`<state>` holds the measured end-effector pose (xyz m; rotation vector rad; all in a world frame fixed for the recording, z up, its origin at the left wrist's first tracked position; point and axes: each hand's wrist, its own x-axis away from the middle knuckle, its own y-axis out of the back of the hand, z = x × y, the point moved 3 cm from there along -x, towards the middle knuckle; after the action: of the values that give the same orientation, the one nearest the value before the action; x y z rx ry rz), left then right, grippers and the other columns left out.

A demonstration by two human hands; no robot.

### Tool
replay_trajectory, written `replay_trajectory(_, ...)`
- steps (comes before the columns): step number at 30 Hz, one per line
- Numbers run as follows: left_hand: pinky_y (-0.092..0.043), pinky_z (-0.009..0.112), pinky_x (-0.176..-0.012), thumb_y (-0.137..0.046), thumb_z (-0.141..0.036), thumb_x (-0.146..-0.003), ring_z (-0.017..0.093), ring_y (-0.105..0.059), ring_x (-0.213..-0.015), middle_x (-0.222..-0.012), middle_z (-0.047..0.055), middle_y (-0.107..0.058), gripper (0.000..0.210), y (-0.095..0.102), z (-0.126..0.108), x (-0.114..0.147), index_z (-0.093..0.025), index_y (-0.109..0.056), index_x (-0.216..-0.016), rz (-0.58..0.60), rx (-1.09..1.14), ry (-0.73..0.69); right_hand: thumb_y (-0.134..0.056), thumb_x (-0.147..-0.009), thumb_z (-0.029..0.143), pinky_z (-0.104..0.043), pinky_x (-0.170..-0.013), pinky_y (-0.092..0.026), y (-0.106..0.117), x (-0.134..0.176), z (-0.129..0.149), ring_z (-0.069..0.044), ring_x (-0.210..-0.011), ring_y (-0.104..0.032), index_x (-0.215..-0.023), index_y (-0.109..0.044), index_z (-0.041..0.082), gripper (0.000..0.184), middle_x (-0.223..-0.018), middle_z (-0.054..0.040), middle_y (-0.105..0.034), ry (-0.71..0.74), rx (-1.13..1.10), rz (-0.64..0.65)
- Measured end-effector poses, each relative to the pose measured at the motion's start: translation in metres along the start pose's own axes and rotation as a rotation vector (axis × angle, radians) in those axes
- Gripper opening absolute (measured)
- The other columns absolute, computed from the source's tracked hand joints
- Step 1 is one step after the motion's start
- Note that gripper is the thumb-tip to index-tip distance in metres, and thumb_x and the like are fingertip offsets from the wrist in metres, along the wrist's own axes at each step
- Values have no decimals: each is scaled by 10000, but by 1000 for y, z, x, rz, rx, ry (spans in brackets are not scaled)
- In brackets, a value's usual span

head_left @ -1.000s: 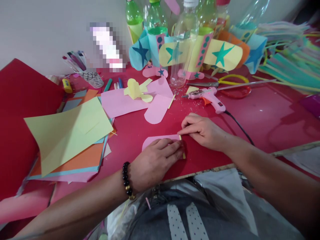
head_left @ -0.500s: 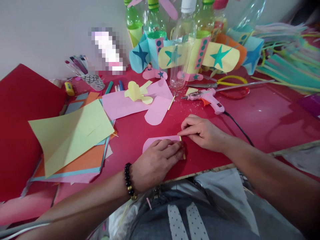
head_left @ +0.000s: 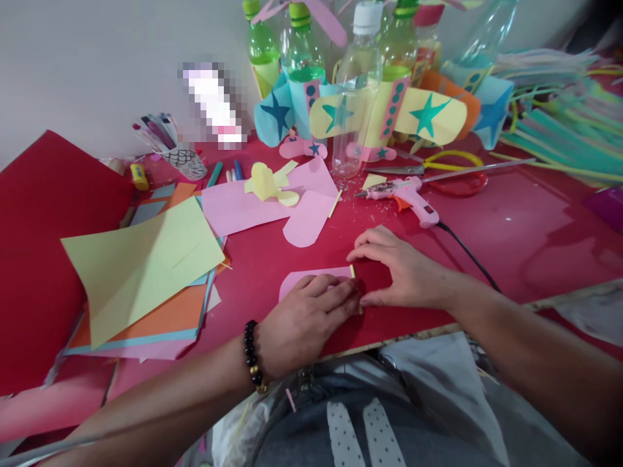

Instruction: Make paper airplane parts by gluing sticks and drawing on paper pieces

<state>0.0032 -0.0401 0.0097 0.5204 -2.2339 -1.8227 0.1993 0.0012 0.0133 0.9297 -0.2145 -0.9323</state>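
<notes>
Right, our left hand (head_left: 302, 321) lies over the rounded pink piece (head_left: 296, 277), fingers together, pressing it to the worktop (head_left: 253, 279); the thumb is hidden, so we can't tell whether it pinches. Our right hand (head_left: 413, 269) sits just beside, thumb and forefinger spread, gripping nothing, at the yellow strip (head_left: 353, 271) along the facing edge. We judge it thin paper: light, bendy, easily creased, best pinned flat and pinched by the strip's ends. Beyond our right hand rests the glue gun (head_left: 416, 200).
</notes>
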Motion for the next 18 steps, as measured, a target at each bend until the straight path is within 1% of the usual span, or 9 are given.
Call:
replay_trajectory(1, -431, 465, -1029, -425, -194, -977, 277, -437, -1255, -1473, 102, -444, 380, 0, 0, 0, -136, -512, -1343, 7, 3, 0, -827, -645, 472, -429, -868, -467, 0, 0, 1, -271, -980, -522, -1056, -655, 149, 550, -1050, -119, -574, -3, 10, 17)
replay_trajectory(3, -425, 463, -1037, -425, -199, -980, 275, -431, -1263, -1480, 99, -436, 395, 0, 0, 0, -129, -494, -1362, 22, 12, 4, -825, -634, 508, -424, -863, -458, -1, -1, 3, -269, -968, -511, -1031, -650, 143, 567, -1036, -121, -570, -6, 26, 44)
replay_trajectory(6, -415, 462, -1050, -421, -211, -986, 278, -414, -1284, -1493, 91, -423, 420, -1, -1, 0, -133, -463, -1396, 51, 20, 13, -822, -633, 518, -424, -860, -442, -3, -2, 4, -271, -960, -499, -997, -644, 146, 550, -1016, -120, -568, -1, 46, 67)
replay_trajectory(9, -410, 465, -1056, -419, -215, -988, 280, -410, -1288, -1495, 87, -422, 430, -1, -1, 0, -133, -448, -1409, 66, 23, 18, -816, -644, 510, -428, -859, -436, -4, -1, 5, -275, -969, -492, -1019, -630, 149, 553, -1030, -123, -564, 6, 60, 72)
replay_trajectory(12, -415, 464, -1051, -413, -211, -992, 271, -421, -1280, -1492, 88, -427, 416, -1, -1, 0, -137, -460, -1399, 50, 24, 20, -812, -650, 504, -440, -866, -437, -4, 1, 5, -281, -981, -486, -1063, -610, 156, 577, -1053, -126, -555, 15, 71, 68)
replay_trajectory(18, -424, 462, -1039, -403, -199, -992, 269, -425, -1277, -1472, 97, -450, 391, 0, -1, 0, -134, -494, -1367, 22, 34, 9, -802, -665, 478, -447, -861, -434, -4, 1, 6, -283, -968, -487, -1052, -608, 170, 531, -1036, -121, -553, 26, 93, 86)
